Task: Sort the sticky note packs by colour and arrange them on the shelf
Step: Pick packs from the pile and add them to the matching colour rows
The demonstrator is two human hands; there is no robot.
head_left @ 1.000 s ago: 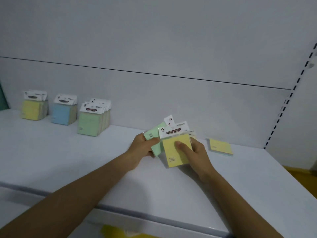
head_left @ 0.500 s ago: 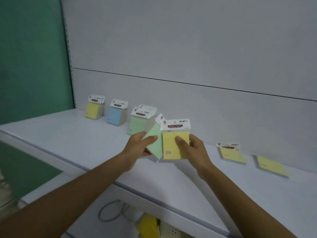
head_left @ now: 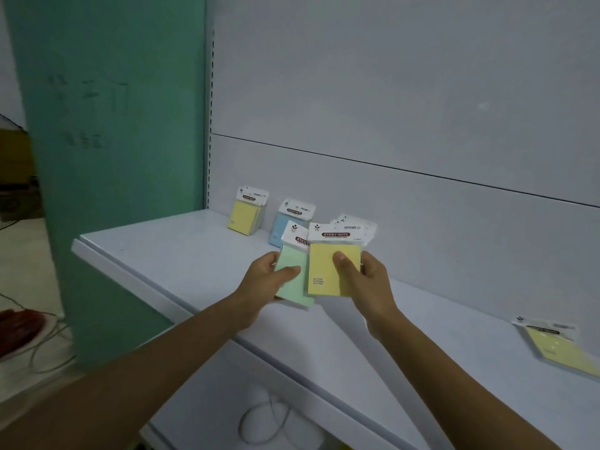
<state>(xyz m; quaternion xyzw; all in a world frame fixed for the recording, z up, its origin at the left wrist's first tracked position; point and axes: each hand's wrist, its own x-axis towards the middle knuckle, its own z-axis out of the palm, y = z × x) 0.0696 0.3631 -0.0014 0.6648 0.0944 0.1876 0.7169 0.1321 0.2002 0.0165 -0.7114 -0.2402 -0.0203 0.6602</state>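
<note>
My left hand (head_left: 263, 280) grips a green sticky note pack (head_left: 293, 285), thumb on its face. My right hand (head_left: 367, 284) pinches a yellow sticky note pack (head_left: 324, 271) that overlaps the green one's right edge. Both packs hang above the white shelf (head_left: 181, 254). At the shelf's back left, a row of yellow packs (head_left: 244, 217) stands upright against the wall, with a row of blue packs (head_left: 285, 227) to its right. Behind my hands, only the white headers of another row (head_left: 355, 227) show. A loose yellow pack (head_left: 558, 347) lies flat on the shelf at far right.
A green pillar (head_left: 113, 157) stands left of the shelf's end. Cables (head_left: 42, 349) and a red object (head_left: 18, 329) lie on the floor at left. A loop of cable (head_left: 264, 423) shows below the shelf's front edge.
The view has swung left and both hands have carried the green and yellow packs left toward the standing rows. Only one of the loose yellow packs at right stays in view.
</note>
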